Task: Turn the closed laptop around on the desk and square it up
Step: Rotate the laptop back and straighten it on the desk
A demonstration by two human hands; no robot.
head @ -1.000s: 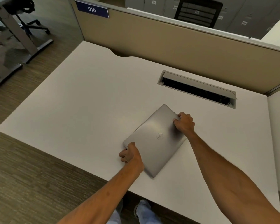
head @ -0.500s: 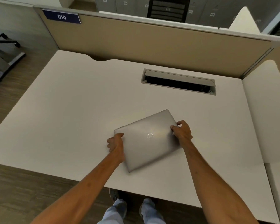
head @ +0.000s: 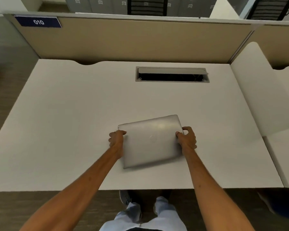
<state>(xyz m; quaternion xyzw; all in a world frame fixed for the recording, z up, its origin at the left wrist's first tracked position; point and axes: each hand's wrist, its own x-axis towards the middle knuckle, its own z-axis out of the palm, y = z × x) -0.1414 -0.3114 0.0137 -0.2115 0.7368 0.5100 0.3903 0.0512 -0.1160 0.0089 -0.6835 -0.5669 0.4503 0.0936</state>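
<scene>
a: since the job is to swing it round flat, why do the hands sit one on each short side of the laptop (head: 151,141)?

b: opposite grips make a couple, i'd judge, so the lid pivots on the tabletop (head: 73,122) without lifting. the left hand (head: 116,139) is clenched on the left short edge near its far corner, thumb on top. the right hand (head: 187,138) is wrapped round the right short edge, fingers curled under the far side.

a: and where does the thing lie?

b: flat and closed, nearer the front edge of the tabletop than the back, about mid-width. the cable hatch (head: 172,75) by the back edge is well apart from it. its right end is tipped a little toward the back edge, so it is not yet parallel with the front edge.

a: how does that compare with a second ago?

b: then it lay steeply diagonal, one corner aimed at the hatch, the left hand at the near corner and the right at the far one. half a second ago the slant was already less. now only a slight tilt is left, and both hands sit about level with each other.

a: so what remains?

b: a small last twist, i reckon, then nudging it true.
</scene>
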